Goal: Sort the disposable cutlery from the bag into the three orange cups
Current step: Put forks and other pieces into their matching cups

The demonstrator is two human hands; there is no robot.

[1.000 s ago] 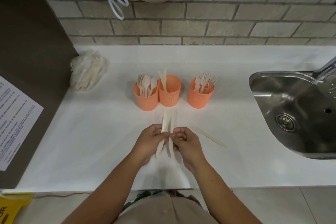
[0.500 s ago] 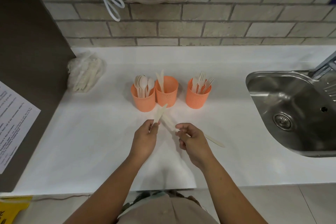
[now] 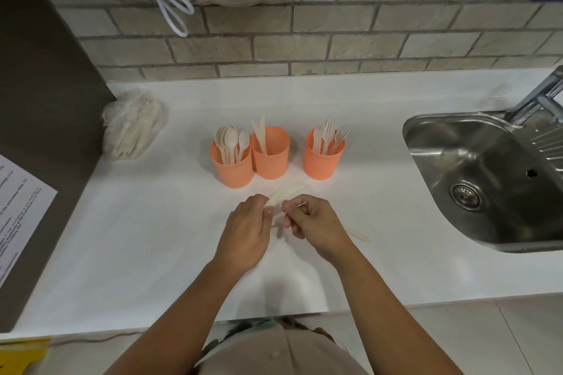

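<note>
1. Hands. Both work just in front of the cups, over the white surface (image 3: pixel 146 237). The left hand (image 3: pixel 246 228) pinches the lower end of the held knives (image 3: pixel 288 193) between thumb and fingers. Their blades angle up and to the right, toward the cups. They are blurred in my feed, so I cannot count them reliably. The right hand (image 3: pixel 315 221) is just beside the left, with its fingers curled. Its thumb and forefinger pinch a thin piece (image 3: pixel 301 205) seen edge-on, which I cannot identify.

2. Loose item. One single knife (image 3: pixel 359 235) lies flat on the surface. It is partly hidden behind the right hand, and its free end points toward the sink (image 3: pixel 441 161).

3. Cups. All three stand upright.
- The left orange cup (image 3: pixel 233 169) holds spoons (image 3: pixel 231 140) and touches the middle orange cup (image 3: pixel 270 160).
- The middle orange cup holds two upright knives (image 3: pixel 260 134).
- The right orange cup (image 3: pixel 323 163) stands apart from the pair and holds forks (image 3: pixel 329 134).

4. Supply. The clear bag (image 3: pixel 134 128) lies at the far left of the surface, against the dark panel (image 3: pixel 45 85). Pale cutlery is visible inside it.

5. Surroundings. A faucet (image 3: pixel 539 97) stands behind the sink, and a printed sheet (image 3: pixel 18 222) is at the left edge.
</note>
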